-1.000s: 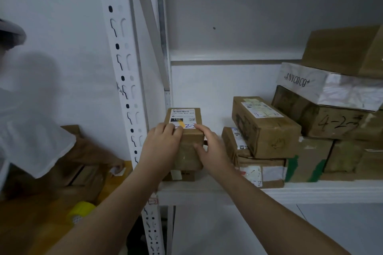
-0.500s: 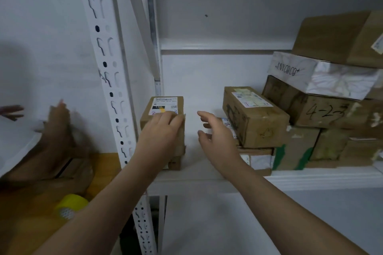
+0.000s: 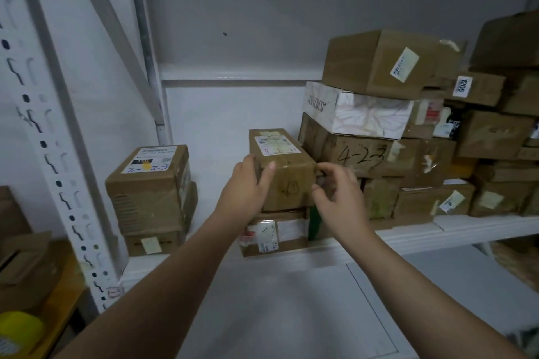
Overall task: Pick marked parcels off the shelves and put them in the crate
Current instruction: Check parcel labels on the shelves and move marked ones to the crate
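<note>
A brown parcel (image 3: 287,176) with a white label marked in red sits on top of a flatter taped parcel (image 3: 274,234) in the middle of the white shelf (image 3: 437,232). My left hand (image 3: 248,192) grips its left front corner, thumb on the front face. My right hand (image 3: 335,197) is at its right front edge with curled fingers touching the corner. To the left stands another brown parcel (image 3: 150,186) with a label marked "2-23" and a yellow dot; neither hand touches it.
A tall stack of cardboard boxes (image 3: 393,125), one marked "4-23" and one white patterned box, fills the shelf's right side. A white perforated upright (image 3: 55,172) stands at left. Beyond it are boxes and a yellow tape roll (image 3: 17,331).
Both hands have left the "2-23" parcel at the left and moved right onto the middle parcel. The view has shifted right, and the other person at left is out of sight.
</note>
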Tool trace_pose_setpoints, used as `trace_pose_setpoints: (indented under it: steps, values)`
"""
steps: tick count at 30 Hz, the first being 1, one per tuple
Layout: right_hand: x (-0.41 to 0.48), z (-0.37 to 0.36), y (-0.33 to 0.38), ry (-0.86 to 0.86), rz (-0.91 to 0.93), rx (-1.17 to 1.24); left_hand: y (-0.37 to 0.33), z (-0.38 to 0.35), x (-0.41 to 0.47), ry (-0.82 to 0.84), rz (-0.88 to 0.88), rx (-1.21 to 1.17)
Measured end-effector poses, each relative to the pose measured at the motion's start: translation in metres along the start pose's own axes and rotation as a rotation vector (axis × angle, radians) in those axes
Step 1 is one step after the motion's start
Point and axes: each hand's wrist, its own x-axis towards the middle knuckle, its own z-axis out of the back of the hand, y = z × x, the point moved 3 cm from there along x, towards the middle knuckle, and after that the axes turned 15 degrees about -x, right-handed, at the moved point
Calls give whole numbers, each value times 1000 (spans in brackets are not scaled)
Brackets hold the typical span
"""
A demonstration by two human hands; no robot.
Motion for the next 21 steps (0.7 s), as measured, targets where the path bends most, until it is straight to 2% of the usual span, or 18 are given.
trace_pose_setpoints:
  steps: [4,6,8,15,21]
  values:
    - [6,-5,-6,136,-99,207,-5,-14,22,-9,188,-55]
    - [6,-6,-5,200,-108,292,3,-18,29,0,295,-118]
    - [6,-8,-4,230,-90,358,10,-22,27,-21,328,-208]
    - [-3,-12,-7,234,-113,514,17,-33,-8,-160,131,-422]
    - [-13,-10,-8,155,-101,617,0,-27,-53,-125,-75,-689]
